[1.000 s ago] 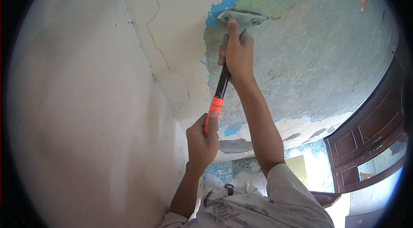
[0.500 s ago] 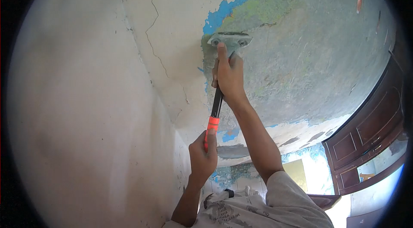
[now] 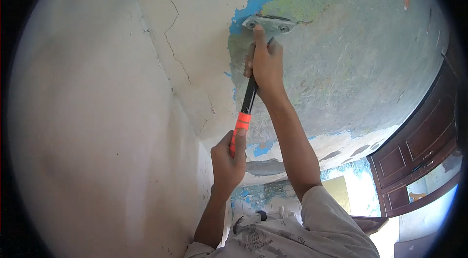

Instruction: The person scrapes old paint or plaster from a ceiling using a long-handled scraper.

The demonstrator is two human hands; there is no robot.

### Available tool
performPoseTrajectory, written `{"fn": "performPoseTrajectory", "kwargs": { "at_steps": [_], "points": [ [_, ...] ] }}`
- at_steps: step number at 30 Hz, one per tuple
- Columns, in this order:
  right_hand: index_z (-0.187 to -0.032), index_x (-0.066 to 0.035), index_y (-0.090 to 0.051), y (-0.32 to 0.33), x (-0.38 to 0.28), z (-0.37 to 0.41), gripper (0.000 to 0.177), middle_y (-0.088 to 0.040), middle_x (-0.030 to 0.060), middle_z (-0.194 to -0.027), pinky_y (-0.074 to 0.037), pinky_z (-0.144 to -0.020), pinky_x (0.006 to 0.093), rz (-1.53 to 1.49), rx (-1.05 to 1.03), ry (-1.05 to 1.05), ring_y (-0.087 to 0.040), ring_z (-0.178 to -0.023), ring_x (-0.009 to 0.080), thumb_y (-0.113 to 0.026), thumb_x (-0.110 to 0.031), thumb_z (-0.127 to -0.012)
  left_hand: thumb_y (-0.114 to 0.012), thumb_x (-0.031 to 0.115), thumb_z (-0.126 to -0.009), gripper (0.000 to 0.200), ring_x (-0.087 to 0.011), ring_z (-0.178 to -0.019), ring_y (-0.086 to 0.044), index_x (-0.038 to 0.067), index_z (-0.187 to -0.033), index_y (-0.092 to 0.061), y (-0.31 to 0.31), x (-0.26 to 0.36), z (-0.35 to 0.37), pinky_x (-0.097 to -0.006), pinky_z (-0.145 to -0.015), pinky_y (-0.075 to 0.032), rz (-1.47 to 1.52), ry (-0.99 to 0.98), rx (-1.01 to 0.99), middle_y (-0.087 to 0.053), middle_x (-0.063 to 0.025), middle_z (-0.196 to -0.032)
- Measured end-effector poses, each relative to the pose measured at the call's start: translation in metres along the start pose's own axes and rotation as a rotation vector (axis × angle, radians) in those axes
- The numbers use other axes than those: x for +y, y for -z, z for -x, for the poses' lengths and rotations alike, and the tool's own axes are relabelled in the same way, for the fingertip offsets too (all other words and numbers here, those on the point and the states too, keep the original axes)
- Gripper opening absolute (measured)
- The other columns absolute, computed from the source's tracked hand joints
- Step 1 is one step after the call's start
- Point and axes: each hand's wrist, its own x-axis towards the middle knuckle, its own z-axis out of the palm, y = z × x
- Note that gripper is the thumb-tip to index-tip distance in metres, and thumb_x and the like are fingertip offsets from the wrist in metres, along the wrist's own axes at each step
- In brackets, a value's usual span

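Observation:
A long-handled scraper (image 3: 249, 96) with a wide, bolted metal head lies against the peeling wall (image 3: 341, 73). Its blade edge is by the border of blue paint (image 3: 263, 0) and a greenish patch (image 3: 302, 0). My right hand (image 3: 268, 65) is closed around the black shaft just below the head, thumb stretched up onto the head. Lower down, my left hand (image 3: 228, 160) grips the orange-red handle end, its thumb along the grip. Both hands share the one tool, which slants slightly to the right at the top.
A plain off-white wall (image 3: 97, 126) meets the scraped wall at a corner on the left. A thin crack (image 3: 168, 34) runs down the cream paint. Dark wooden cabinets (image 3: 419, 141) stand at the right, with a yellowish panel (image 3: 337, 193) near them.
The scraper and both hands have moved up the wall, the head also a little to the right. Its head now sits closer to the blue paint and tilts slightly more.

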Motion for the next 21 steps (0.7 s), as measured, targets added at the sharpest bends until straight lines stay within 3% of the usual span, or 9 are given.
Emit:
{"fn": "performPoseTrajectory", "kwargs": {
  "at_steps": [1,4,5,6,8,11,15,18,21],
  "points": [
    [-0.068,-0.012,-0.047,0.002,0.002,0.003,0.053,-0.042,-0.0006,-0.050,-0.036,-0.041,0.0283,-0.001,-0.011,0.004,-0.041,-0.039,0.0108,-0.054,-0.049,-0.105,-0.054,0.039,-0.108,0.042,-0.0032,-0.048,-0.039,0.006,-0.082,-0.054,0.002,-0.016,-0.001,-0.0245,-0.043,-0.031,0.044,0.001,-0.039,-0.044,0.0044,-0.060],
    [-0.080,-0.008,-0.053,0.014,0.024,0.018,0.048,-0.047,0.0011,-0.054,-0.038,-0.044,0.0273,-0.065,-0.069,0.014,-0.044,-0.042,0.0110,-0.053,-0.049,-0.106,-0.059,0.036,-0.106,0.033,-0.0045,-0.046,-0.041,0.005,-0.095,-0.057,0.000,-0.028,0.011,-0.0253,-0.042,-0.032,0.280,0.264,-0.183,-0.046,0.0026,-0.058],
    [-0.085,-0.007,-0.055,0.024,0.032,0.027,0.046,-0.049,0.0018,-0.056,-0.039,-0.044,0.0271,-0.128,-0.100,0.009,-0.045,-0.043,0.0111,-0.052,-0.049,-0.106,-0.062,0.034,-0.105,0.028,-0.0025,-0.043,-0.038,0.008,-0.105,-0.052,-0.004,-0.044,0.016,-0.0230,-0.038,-0.028,0.483,0.271,-0.263,-0.043,0.0054,-0.058],
    [-0.091,-0.006,-0.057,0.030,0.035,0.034,0.046,-0.051,0.0024,-0.058,-0.039,-0.045,0.0269,-0.191,-0.134,0.004,-0.045,-0.044,0.0112,-0.052,-0.049,-0.106,-0.060,0.038,-0.106,0.031,-0.0040,-0.040,-0.031,0.008,-0.106,-0.052,-0.010,-0.058,0.022,-0.0235,-0.038,-0.025,0.668,0.292,-0.366,-0.037,0.0067,-0.055],
    [-0.102,-0.003,-0.057,0.039,0.038,0.048,0.046,-0.054,0.0037,-0.061,-0.041,-0.046,0.0263,-0.251,-0.183,-0.043,-0.048,-0.045,0.0108,-0.051,-0.049,-0.106,-0.052,0.047,-0.107,0.040,-0.0049,-0.044,-0.031,0.007,-0.106,-0.052,-0.018,-0.084,0.027,-0.0222,-0.040,-0.025,1.066,0.381,-0.661,-0.036,0.0060,-0.059],
    [-0.107,0.001,-0.056,0.044,0.034,0.053,0.046,-0.058,0.0056,-0.065,-0.043,-0.047,0.0258,-0.071,-0.220,-0.015,-0.050,-0.046,0.0102,-0.053,-0.045,-0.106,-0.042,0.056,-0.108,0.050,-0.0066,-0.050,-0.035,0.007,-0.107,-0.052,-0.044,-0.100,0.036,-0.0221,-0.044,-0.031,1.334,0.422,-0.724,-0.038,0.0044,-0.066],
    [-0.109,0.004,-0.055,0.043,0.017,0.054,0.042,-0.062,0.0087,-0.070,-0.044,-0.046,0.0257,0.295,-0.060,0.114,-0.051,-0.046,0.0094,-0.058,-0.037,-0.105,-0.036,0.058,-0.109,0.055,-0.0082,-0.056,-0.040,0.005,-0.107,-0.053,-0.052,-0.083,0.040,-0.0251,-0.049,-0.037,1.179,0.432,-0.553,-0.041,0.0035,-0.072],
    [-0.107,0.007,-0.055,0.041,0.015,0.040,0.039,-0.065,0.0111,-0.071,-0.043,-0.042,0.0285,0.268,0.011,0.155,-0.054,-0.043,0.0113,-0.061,-0.031,-0.104,-0.036,0.059,-0.108,0.057,-0.0089,-0.054,-0.039,0.005,-0.103,-0.053,-0.044,-0.058,0.035,-0.0264,-0.049,-0.037,0.930,0.414,-0.412,-0.040,0.0035,-0.068],
    [-0.105,0.006,-0.056,0.039,0.024,0.032,0.043,-0.065,0.0110,-0.070,-0.043,-0.042,0.0274,0.145,-0.033,0.135,-0.052,-0.043,0.0109,-0.058,-0.037,-0.105,-0.036,0.058,-0.109,0.057,-0.0086,-0.051,-0.038,0.005,-0.098,-0.052,-0.036,-0.039,0.031,-0.0259,-0.045,-0.034,0.758,0.389,-0.335,-0.037,0.0030,-0.061]
  ]
}}
